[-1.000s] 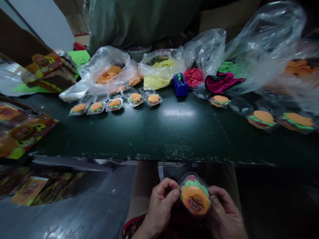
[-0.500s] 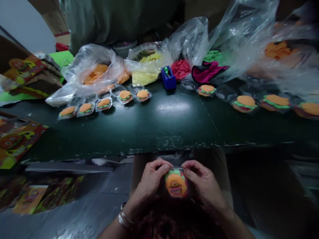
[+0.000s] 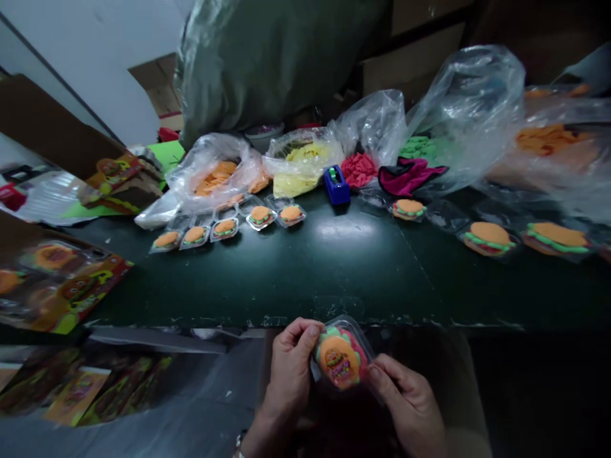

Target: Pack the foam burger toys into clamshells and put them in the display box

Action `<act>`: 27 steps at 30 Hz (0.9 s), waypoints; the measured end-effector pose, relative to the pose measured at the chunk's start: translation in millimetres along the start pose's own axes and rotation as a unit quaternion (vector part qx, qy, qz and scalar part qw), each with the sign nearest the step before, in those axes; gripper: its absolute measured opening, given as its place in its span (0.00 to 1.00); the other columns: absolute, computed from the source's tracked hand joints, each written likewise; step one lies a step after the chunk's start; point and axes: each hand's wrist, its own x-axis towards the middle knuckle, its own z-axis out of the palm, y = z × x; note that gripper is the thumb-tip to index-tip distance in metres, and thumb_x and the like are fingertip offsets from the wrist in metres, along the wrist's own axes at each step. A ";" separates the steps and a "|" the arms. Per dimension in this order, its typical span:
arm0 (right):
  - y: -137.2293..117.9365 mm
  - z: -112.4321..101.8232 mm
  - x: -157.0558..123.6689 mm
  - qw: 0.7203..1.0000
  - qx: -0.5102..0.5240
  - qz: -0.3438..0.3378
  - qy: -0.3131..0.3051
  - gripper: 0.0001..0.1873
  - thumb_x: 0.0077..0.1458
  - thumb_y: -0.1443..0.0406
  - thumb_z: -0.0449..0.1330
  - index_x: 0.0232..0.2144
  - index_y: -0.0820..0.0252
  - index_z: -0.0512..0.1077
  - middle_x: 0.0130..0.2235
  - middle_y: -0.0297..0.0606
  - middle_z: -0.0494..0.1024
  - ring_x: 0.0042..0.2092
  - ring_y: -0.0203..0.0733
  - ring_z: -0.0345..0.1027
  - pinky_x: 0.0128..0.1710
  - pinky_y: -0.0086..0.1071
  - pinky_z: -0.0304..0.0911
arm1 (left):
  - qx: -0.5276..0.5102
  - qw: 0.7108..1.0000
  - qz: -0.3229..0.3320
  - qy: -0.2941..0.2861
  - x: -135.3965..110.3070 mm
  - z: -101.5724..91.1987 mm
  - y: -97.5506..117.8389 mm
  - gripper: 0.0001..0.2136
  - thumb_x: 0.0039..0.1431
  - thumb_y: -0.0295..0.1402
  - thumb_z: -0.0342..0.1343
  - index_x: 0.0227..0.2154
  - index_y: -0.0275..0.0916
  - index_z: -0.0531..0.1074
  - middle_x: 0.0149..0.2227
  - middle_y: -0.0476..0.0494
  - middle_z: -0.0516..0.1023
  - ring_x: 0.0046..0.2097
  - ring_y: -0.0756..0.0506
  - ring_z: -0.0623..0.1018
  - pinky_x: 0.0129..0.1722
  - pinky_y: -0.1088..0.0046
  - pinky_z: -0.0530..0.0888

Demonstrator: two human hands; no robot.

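Observation:
Between my two hands, in front of the table's near edge, is a clear plastic clamshell box (image 3: 361, 343) with a burger-shaped piece (image 3: 337, 361) inside. The piece has an orange bun, green and red layers, and a printed burger face showing on top. My left hand (image 3: 294, 359) pinches the box at its upper left. Lower down, the fingers of my right hand (image 3: 408, 394) grip its right side. The box is tilted and looks closed. On the table behind, open clamshells with burger pieces (image 3: 224, 229) stand in a row at left, and another burger piece (image 3: 489, 237) sits to the right.
Plastic bags of orange pieces (image 3: 217, 178), yellow pieces (image 3: 305, 152), red pieces (image 3: 359, 169) and green pieces (image 3: 419, 148) line the back. Among them are a blue tape dispenser (image 3: 337, 186) and a magenta cloth (image 3: 410, 176). A printed display box (image 3: 90, 289) holding packed burgers stands at left.
The box has turned so it sits at a slant. My right hand has slid from its top edge down to its right side. The view has shifted left and up.

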 end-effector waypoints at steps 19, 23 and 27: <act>-85.0 -49.9 152.1 0.971 -0.113 -0.010 -0.212 0.16 0.50 0.54 0.60 0.22 0.60 0.66 0.22 0.28 0.62 0.25 0.33 0.54 0.24 0.27 0.52 | -0.116 0.943 -0.159 -0.267 89.0 14.4 78.3 0.22 0.53 0.33 0.64 0.51 0.37 0.71 0.49 0.35 0.78 0.48 0.37 0.78 0.52 0.57 0.70; -99.7 -49.3 251.8 0.981 -0.186 -0.041 -0.028 0.14 0.52 0.57 0.55 0.39 0.59 0.71 0.29 0.33 0.73 0.33 0.42 0.69 0.31 0.32 0.65 | -0.143 0.948 -0.173 -0.226 115.9 2.4 75.4 0.25 0.52 0.35 0.65 0.53 0.35 0.68 0.49 0.32 0.78 0.49 0.35 0.78 0.52 0.56 0.69; -86.0 -18.2 348.1 0.956 -0.246 -0.060 0.149 0.24 0.53 0.62 0.60 0.52 0.62 0.65 0.48 0.45 0.72 0.52 0.52 0.66 0.48 0.45 0.65 | -0.182 0.946 -0.161 -0.216 131.3 -10.3 55.0 0.28 0.46 0.37 0.69 0.51 0.35 0.70 0.45 0.33 0.79 0.47 0.33 0.78 0.50 0.55 0.71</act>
